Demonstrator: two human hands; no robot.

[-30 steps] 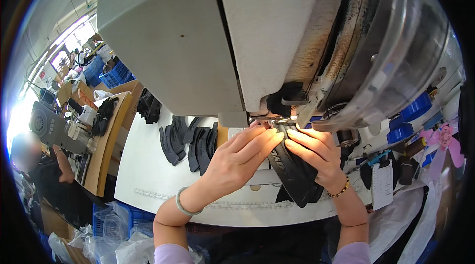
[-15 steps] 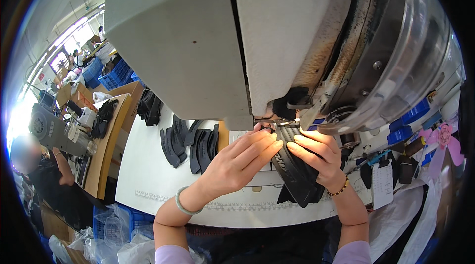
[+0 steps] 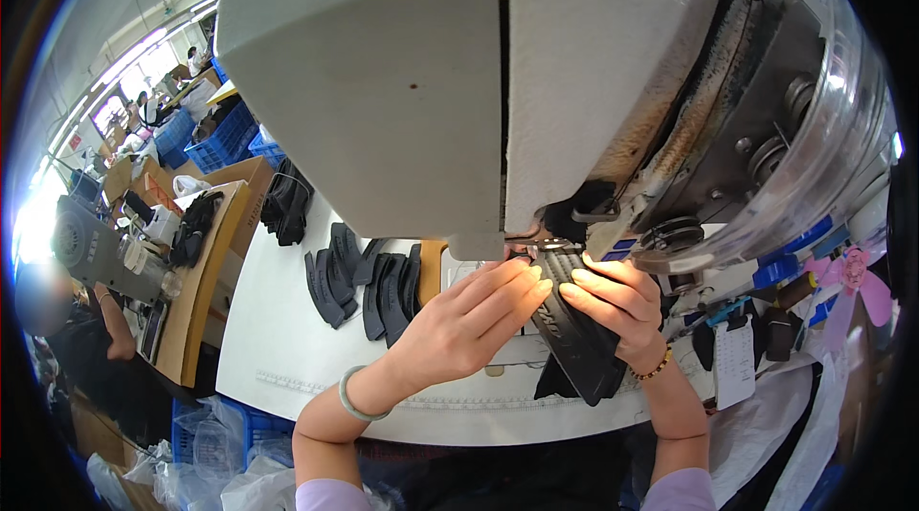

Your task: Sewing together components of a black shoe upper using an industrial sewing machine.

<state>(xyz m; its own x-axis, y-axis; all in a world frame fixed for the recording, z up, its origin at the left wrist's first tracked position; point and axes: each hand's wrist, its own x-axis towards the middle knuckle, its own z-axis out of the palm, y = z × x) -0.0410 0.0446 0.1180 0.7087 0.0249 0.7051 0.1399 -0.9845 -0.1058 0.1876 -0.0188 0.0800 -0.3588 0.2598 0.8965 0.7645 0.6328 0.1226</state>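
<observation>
A black padded strip (image 3: 576,339) with pale lettering lies under the head of a large white sewing machine (image 3: 383,99). Its far end sits in the lit spot by the presser foot, and its near end hangs toward me over more black material. My left hand (image 3: 474,320) has its fingers together, tips pressing on the strip's left edge. From the other side, my right hand (image 3: 620,312) grips the right edge, thumb underneath or hidden. The needle itself cannot be made out.
Several curved black pieces (image 3: 388,286) lie on the white table (image 3: 278,339) to the left, with a black bundle (image 3: 285,205) behind them. A ruler strip (image 3: 316,388) runs along the near edge. A pink fan (image 3: 855,272) stands right. Another person (image 3: 91,348) works far left.
My view has shifted slightly, so the machine head appears farther right. Both hands stay on the black strip in nearly the same place beneath the machine.
</observation>
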